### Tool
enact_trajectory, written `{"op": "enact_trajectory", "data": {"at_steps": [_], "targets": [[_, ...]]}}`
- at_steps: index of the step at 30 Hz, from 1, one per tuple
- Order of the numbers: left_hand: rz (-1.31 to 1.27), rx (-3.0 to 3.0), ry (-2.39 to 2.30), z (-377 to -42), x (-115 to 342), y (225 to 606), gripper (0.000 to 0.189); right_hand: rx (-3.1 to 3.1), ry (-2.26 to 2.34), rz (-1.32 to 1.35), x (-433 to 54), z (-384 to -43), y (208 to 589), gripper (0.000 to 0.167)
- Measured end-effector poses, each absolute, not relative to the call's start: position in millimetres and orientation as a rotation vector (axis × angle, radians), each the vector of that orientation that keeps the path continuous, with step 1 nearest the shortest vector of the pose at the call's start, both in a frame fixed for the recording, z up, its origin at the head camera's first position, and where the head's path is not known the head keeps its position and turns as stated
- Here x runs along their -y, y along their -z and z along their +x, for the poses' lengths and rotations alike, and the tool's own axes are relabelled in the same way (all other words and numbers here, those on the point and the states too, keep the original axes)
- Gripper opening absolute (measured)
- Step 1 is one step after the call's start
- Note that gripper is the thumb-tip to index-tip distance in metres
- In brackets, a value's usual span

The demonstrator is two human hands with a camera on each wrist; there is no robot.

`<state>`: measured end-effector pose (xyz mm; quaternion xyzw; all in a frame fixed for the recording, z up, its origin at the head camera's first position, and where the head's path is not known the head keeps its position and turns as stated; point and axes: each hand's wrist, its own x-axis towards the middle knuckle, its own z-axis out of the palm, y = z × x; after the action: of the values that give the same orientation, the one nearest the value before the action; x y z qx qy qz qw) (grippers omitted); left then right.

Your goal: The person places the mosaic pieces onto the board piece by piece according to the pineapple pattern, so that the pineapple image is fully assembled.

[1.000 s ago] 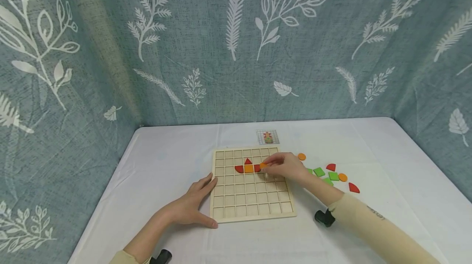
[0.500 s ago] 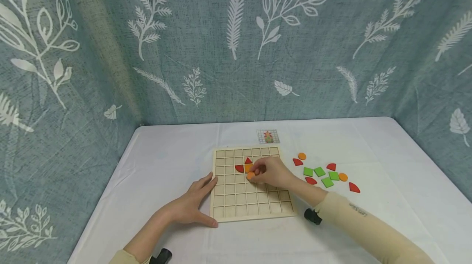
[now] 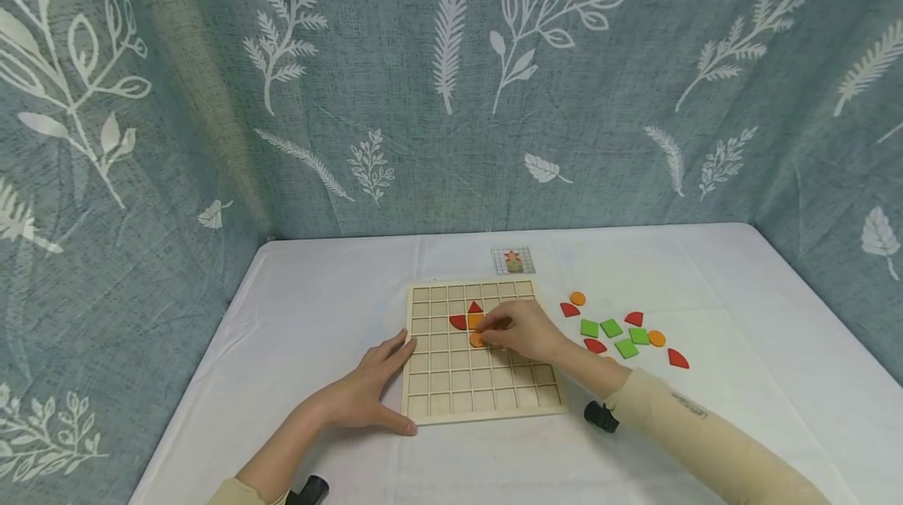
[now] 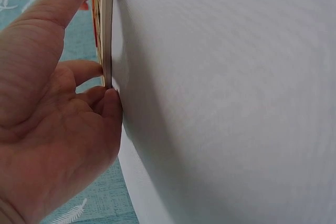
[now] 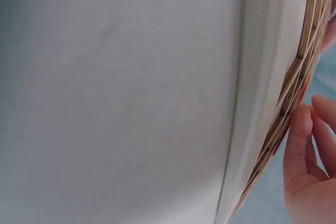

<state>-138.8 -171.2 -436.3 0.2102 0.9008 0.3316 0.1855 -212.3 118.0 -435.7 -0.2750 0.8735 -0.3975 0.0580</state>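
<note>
A light wooden grid board (image 3: 440,405) lies on the table in front of me. My left hand (image 3: 363,391) rests at its left edge, with fingers along the side and thumb by the near corner; in the left wrist view the fingertips touch the board's edge. Over the board's middle, my right hand (image 3: 522,328) pinches an orange disc (image 3: 476,339) between thumb and fingertips, low in a cell. Just above the disc is an orange square (image 3: 475,321), with a red triangle (image 3: 475,306) over it and a red quarter-circle (image 3: 458,322) to its left. My right fingers hide the cells right of the square.
Loose pieces lie right of the board: several green squares (image 3: 611,328), several red quarter-circles (image 3: 678,358) and orange discs (image 3: 578,299). A small picture card (image 3: 513,260) with a grid pattern sits behind the board. A leaf-patterned curtain (image 3: 395,97) surrounds the white table (image 3: 339,277).
My right hand has moved left and nearer with the orange disc, from beside the right red quarter-circle to the cell below the orange square. The left hand has stayed in place.
</note>
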Motion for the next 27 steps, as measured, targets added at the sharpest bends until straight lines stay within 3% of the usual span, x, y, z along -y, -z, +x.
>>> {"op": "enact_trajectory", "data": {"at_steps": [16,27], "targets": [[0.589,-2.536,-0.936,-137,171,432,0.119,-2.833,1.167,-0.359,-214,-227,429,0.020],[0.609,-2.532,-0.945,-138,170,438,0.118,-2.866,0.993,-0.279,-228,-229,432,0.026]]}}
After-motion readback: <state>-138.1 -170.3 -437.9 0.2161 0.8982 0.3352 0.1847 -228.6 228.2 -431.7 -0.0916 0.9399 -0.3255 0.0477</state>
